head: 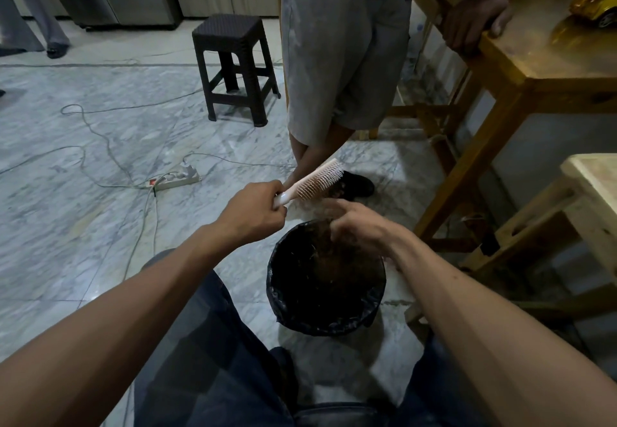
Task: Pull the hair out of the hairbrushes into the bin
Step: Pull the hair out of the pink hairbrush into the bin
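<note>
Pale pink hairbrush (312, 181); black-lined bin (325, 319); brown hair (329, 259); grey-veined marble floor (83, 212); dark brown woven-pattern stool (233, 62).

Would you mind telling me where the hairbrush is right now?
In the head view, centre frame, the hairbrush is held by its handle in the left hand, raised just beyond the bin.

Both bare forearms reach forward from the seated person, converging ahead of the knees. The left hand (257, 212) is curled into a fist, knuckles up, wrist straight, clamped around a handle. The right hand (357, 222) sits just beside it and a little lower, wrist bent downward, fingers (337, 231) bunched and pointing down, somewhat blurred.
</note>
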